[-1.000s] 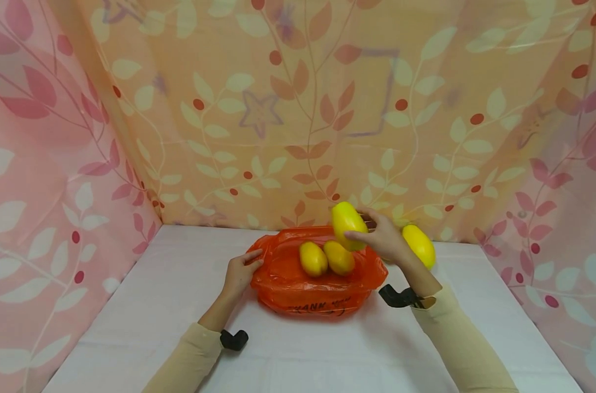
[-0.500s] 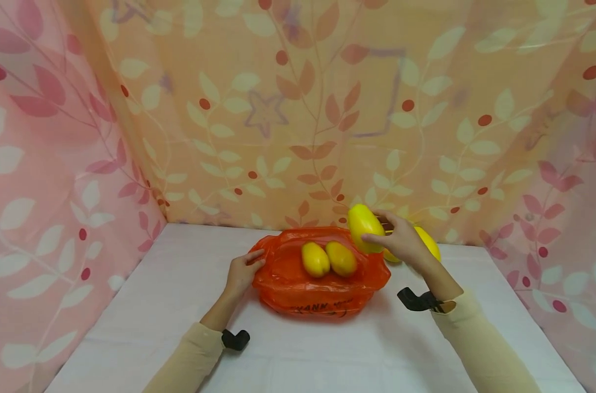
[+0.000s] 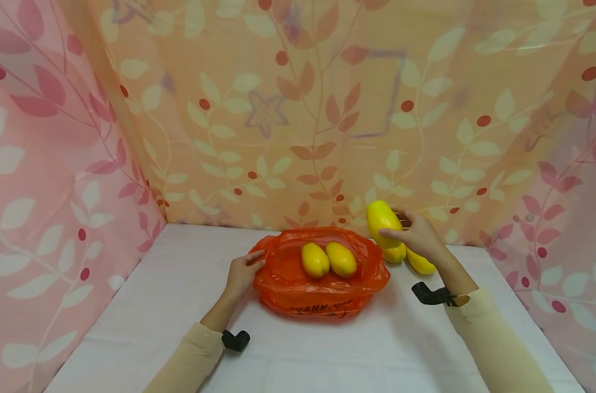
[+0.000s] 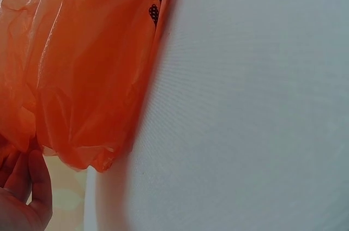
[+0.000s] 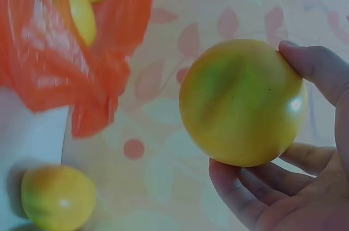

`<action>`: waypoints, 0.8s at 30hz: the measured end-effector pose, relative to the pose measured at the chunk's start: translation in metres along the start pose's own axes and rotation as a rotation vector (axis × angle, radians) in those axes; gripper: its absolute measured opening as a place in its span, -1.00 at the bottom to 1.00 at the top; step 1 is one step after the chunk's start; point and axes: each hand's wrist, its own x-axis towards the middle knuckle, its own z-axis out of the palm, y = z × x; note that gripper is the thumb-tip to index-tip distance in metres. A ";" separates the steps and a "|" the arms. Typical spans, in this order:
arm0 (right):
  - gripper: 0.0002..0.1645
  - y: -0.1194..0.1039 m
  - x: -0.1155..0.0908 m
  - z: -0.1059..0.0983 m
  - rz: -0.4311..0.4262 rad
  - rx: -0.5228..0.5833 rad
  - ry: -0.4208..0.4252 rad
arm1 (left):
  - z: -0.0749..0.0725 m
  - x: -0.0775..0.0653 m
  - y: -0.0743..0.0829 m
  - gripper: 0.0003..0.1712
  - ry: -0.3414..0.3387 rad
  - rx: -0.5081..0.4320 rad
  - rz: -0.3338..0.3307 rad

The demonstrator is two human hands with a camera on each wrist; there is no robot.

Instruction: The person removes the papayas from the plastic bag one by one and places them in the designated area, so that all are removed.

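Observation:
My right hand (image 3: 420, 236) grips a yellow mango (image 3: 382, 222) above the table, to the right of the bag. In the right wrist view the thumb lies on one side of this mango (image 5: 240, 103) and the fingers on the other; green patches show on its skin. A red plastic bag (image 3: 317, 297) with black lettering lies spread wide at its mouth. Two yellow mangoes, a left one (image 3: 314, 261) and a right one (image 3: 341, 259), rest inside it. At the bag's left edge, my left hand (image 3: 240, 275) pinches the plastic (image 4: 22, 127).
Two more mangoes, a nearer one (image 3: 420, 263) and another (image 3: 395, 254), lie on the white table (image 3: 302, 355) right of the bag, partly behind my right hand. Patterned curtains (image 3: 204, 136) stand at the back and sides.
My right hand has moved right with the mango, away from over the bag and above the mangoes on the table. My left hand stays at the bag's edge.

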 end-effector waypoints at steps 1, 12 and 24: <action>0.10 0.001 0.001 -0.002 0.002 -0.008 -0.004 | 0.000 0.000 0.000 -0.57 -0.001 0.001 -0.004; 0.07 0.012 0.007 -0.027 0.006 -0.041 -0.003 | 0.001 0.001 0.001 -0.58 -0.002 0.006 -0.015; 0.06 0.039 0.012 -0.040 0.054 -0.041 0.016 | 0.003 0.002 0.001 -0.60 0.015 -0.001 -0.037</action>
